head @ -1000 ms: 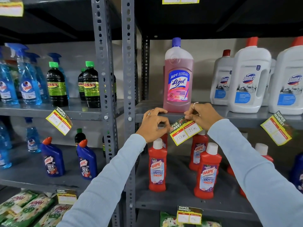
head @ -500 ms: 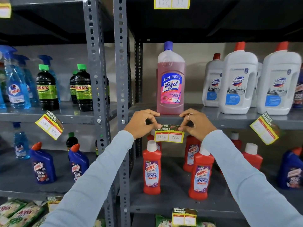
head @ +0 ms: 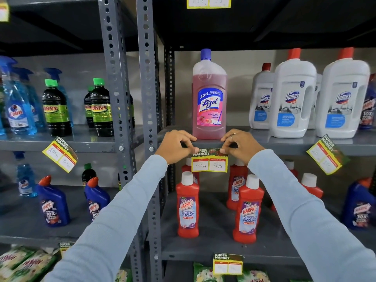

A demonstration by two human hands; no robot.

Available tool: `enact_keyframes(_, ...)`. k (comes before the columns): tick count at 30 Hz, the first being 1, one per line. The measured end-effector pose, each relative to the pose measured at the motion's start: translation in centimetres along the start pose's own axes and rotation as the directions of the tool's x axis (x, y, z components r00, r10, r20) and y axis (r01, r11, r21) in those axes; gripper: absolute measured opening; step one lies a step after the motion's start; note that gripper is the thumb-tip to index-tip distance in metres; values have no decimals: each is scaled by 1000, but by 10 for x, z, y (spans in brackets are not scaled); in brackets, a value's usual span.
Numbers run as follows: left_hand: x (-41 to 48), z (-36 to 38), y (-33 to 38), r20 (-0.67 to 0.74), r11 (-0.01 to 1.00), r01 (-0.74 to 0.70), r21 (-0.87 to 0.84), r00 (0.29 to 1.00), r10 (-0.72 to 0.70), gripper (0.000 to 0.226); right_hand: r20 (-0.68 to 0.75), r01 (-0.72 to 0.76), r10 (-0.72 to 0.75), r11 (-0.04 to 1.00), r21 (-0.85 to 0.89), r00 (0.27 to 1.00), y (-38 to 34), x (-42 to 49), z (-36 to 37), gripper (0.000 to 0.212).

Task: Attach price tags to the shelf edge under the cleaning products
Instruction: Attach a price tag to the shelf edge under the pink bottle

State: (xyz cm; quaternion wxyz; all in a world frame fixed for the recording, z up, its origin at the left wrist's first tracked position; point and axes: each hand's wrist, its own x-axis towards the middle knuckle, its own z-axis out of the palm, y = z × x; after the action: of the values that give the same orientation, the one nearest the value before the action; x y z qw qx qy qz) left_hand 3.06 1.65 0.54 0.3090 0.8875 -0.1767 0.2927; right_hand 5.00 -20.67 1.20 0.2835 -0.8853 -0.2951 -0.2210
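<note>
While both sleeves reach in, the left hand (head: pixel 174 147) and right hand (head: pixel 240 147) each pinch a top corner of the tag (head: pixel 209 160), pressing it level vs the shelf edge (head: pixel 284 149) right under the pink Lizol btl (head: pixel 209 96). Tag reads 150 & 75. Red Harpic btls (head: pixel 188 208) stand on the shelf below, w/ a tilted tag (head: pixel 325 154) hanging further right.

Green packets (head: pixel 24 263) lie on the bottom left shelf (head: pixel 30 239).
</note>
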Motion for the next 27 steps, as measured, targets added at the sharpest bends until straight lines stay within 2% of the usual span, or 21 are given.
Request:
enact_keyframes(4,2,-5,4,16,995,62,-73,998,-61,13,-25,-40,42,997,60,999,-3,2,0,13)
enact_keyframes(11,4,1,7,-23,995,78,-63,997,-80,16,-1,-74,74,996,38,997,-8,3,-4,23)
enact_keyframes(20,1,3,5,-68,989,92,-111,993,-100,18,30,-145,144,989,9,989,-18,10,-8,15)
enact_keyframes(22,0,2,5,-94,986,72,-149,992,-87,18,39,-161,159,986,34,986,-18,10,-7,20)
enact_keyframes(25,0,1,5,-117,988,29,-149,992,-46,23,-24,-203,206,976,79,978,-19,10,0,36)
enact_keyframes(27,-1,2,6,-105,990,41,-135,993,-55,22,-104,-231,239,969,88,965,-19,11,8,38)
